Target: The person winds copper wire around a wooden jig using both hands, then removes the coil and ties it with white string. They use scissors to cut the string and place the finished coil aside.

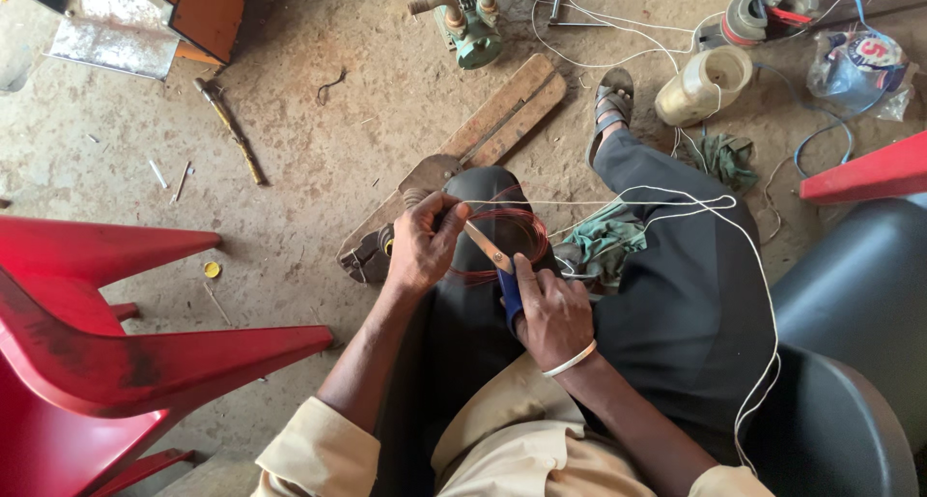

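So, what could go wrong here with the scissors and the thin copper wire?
1. The blue-handled scissors in the right hand point toward the left hand, so its fingers might get nicked.
2. The thin reddish copper wire coil could be cut or kinked by mistake.
3. The loose white string across the lap may tangle.

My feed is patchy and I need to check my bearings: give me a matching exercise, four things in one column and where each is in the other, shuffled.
Things:
1. scissors
2. copper wire coil
3. red plastic chair
4. green pump

Places:
A. tipped over on the dirt floor, to the person's left
B. on the ground at the top of the view, beyond the knees
C. in the right hand, blue handles in the grip
D. over the knee, pinched by the left hand

Pairs: 1-C, 2-D, 3-A, 4-B
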